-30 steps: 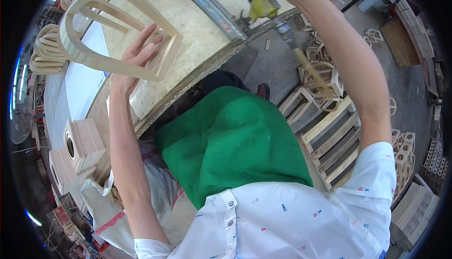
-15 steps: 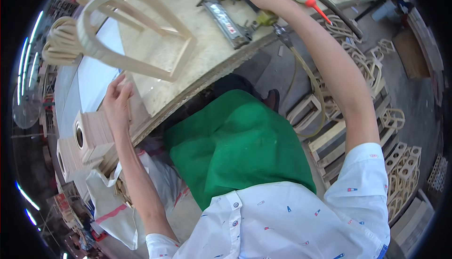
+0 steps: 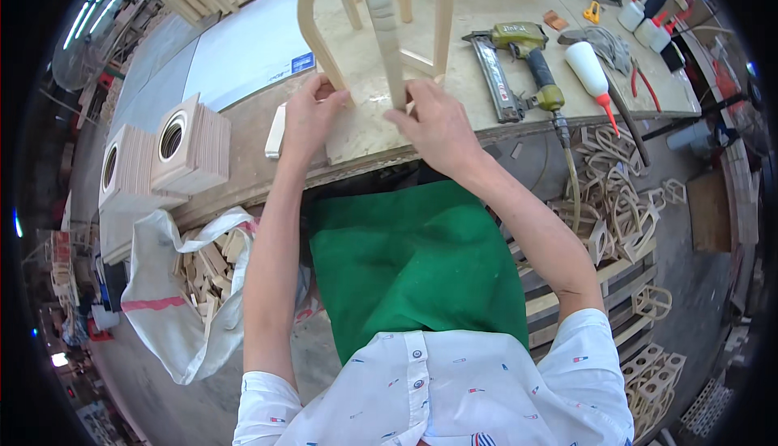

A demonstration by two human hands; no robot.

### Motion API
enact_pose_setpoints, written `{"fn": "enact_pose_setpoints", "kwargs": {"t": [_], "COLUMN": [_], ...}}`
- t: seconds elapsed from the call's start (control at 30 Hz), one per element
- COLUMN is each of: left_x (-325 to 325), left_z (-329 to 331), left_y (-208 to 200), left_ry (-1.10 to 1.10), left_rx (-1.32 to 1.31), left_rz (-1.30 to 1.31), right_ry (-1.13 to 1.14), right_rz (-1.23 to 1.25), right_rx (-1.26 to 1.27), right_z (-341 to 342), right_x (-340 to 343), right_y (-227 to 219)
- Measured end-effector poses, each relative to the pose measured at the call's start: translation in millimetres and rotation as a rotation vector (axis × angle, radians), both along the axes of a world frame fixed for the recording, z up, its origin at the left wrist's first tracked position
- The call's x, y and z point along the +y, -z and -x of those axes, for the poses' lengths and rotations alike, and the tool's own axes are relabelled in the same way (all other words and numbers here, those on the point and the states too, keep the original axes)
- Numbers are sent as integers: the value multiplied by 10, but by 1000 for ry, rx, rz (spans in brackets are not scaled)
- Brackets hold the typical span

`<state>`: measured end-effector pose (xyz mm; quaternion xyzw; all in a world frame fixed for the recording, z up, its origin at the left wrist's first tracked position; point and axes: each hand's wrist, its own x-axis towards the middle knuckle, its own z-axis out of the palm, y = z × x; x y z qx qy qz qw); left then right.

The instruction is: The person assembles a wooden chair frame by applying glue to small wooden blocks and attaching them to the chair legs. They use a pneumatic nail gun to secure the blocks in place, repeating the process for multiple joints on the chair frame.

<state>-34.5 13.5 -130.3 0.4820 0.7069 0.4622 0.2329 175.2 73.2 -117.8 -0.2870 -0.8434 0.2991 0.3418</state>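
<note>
A pale bentwood frame [image 3: 309, 21] with a curved arch and straight legs stands on the workbench ahead of me. My left hand [image 3: 310, 115] has its fingers curled at the lower end of the arched leg. Close to it, my right hand [image 3: 442, 126] grips the bottom of an upright wooden strip [image 3: 384, 29] of the frame between thumb and fingers. To the right lies a green nail gun [image 3: 523, 38] with its hose attached, not touched by either hand. A small pale wood block [image 3: 275, 132] rests beside my left wrist.
A white glue bottle [image 3: 585, 67] with a red nozzle lies right of the nail gun, by a grey glove [image 3: 606, 45]. Stacked square blocks with round holes [image 3: 193, 146] sit at the left edge. Below hangs a sack [image 3: 154, 304] of offcuts; wooden frames [image 3: 628, 179] heap at right.
My right hand has let go of the nail gun and moved left to the frame. My left hand has come up to the frame, which now stands turned. The view has shifted too.
</note>
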Motion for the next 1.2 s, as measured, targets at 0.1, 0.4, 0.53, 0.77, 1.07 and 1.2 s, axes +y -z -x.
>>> {"fn": "enact_pose_setpoints", "kwargs": {"t": [0.1,0.4,0.53,0.77,1.07,1.2], "left_x": [-273,-902,-940,-924,-879,-898], "left_z": [-258,-730,-760,-633,-629,-646], "left_y": [-53,-25,-39,100,61,83], "left_ry": [-132,483,605,629,510,515], "left_rx": [189,-872,-924,-793,-656,-684], "left_rz": [-82,-126,27,84,147,120], "right_ry": [14,-274,-618,-603,-471,-423], "right_rz": [14,776,590,431,449,593], "right_rx": [-97,207,140,-56,-207,-109], "right_z": [-71,-473,-325,-261,-313,-304], "right_x": [99,-548,-740,-700,-745,-830], "right_y": [-81,-352,-397,-497,-424,-320]}}
